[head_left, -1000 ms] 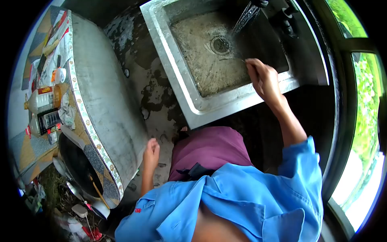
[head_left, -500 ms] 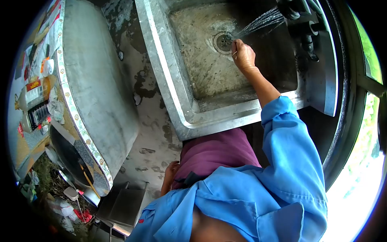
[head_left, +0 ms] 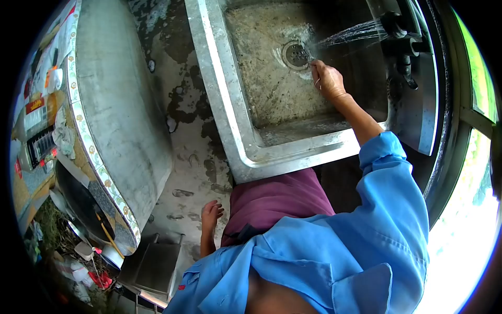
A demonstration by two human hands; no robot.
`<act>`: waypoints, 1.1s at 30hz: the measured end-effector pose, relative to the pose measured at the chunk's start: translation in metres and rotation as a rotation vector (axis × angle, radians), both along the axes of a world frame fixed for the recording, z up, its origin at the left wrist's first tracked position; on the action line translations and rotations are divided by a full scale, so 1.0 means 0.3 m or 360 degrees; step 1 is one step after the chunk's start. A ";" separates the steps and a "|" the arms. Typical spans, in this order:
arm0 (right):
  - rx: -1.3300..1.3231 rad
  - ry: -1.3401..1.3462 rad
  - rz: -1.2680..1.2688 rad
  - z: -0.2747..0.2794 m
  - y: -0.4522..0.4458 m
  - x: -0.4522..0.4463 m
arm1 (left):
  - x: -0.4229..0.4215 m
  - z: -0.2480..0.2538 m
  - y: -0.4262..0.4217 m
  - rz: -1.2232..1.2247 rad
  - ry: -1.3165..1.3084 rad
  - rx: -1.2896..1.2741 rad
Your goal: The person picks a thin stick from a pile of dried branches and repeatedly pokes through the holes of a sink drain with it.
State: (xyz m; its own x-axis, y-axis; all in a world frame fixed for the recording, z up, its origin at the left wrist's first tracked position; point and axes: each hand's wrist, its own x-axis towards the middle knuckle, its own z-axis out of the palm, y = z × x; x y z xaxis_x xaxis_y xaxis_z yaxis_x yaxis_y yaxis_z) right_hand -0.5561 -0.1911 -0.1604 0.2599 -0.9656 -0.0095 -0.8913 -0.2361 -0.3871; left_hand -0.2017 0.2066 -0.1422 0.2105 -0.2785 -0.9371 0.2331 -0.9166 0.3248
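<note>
My right hand (head_left: 329, 81) reaches into a square metal sink (head_left: 217, 86), its fingers closed in a pinch beside the round drain (head_left: 296, 55). A thin pale loop shows at the fingers; I cannot make out what it is or whether anything is held. A spray of water (head_left: 353, 34) streams from a dark tap (head_left: 393, 25) toward the drain, just beyond this hand. My left hand (head_left: 212, 212) hangs by my hip over the floor, its fingers loosely apart and holding nothing. Brownish stains cover the sink's bottom.
To the left stands a grey counter (head_left: 120, 104) with a patterned tile edge, bearing bottles, a cloth (head_left: 64, 135) and a dark wok (head_left: 78, 201). Below it are a metal box-like stand (head_left: 154, 267) and litter. Wet patches mark the floor (head_left: 193, 157). A bright window lies at right.
My left hand has swung out from beside my thigh, and its fingers now show. The right hand has shifted slightly right and toward me, still closed. The water keeps running.
</note>
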 end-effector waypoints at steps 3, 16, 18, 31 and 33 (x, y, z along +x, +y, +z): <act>0.0061 -0.0043 0.0221 -0.016 0.030 0.028 | 0.013 -0.014 0.020 0.0028 0.0035 0.0034; -0.0034 -0.0046 -0.0106 -0.018 -0.022 -0.020 | 0.018 0.004 -0.038 0.0045 0.0020 -0.0071; 0.0019 -0.0133 -0.0143 -0.013 -0.012 -0.013 | 0.014 -0.004 -0.033 0.0056 0.0030 -0.0057; 0.0244 -0.0097 -0.0208 -0.093 0.005 -0.027 | -0.020 0.016 -0.057 0.0066 0.0010 -0.0060; 0.0338 -0.0219 -0.0285 -0.137 0.010 -0.012 | -0.030 0.008 -0.059 0.0060 0.0023 -0.0049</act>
State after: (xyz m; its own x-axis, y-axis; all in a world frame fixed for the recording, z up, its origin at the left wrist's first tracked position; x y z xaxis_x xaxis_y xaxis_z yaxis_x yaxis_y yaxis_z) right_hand -0.5598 -0.1880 -0.2016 0.0985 -0.9764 -0.1924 -0.8473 0.0191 -0.5308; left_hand -0.2106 0.1889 -0.1397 0.2082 -0.2994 -0.9311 0.2721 -0.8967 0.3491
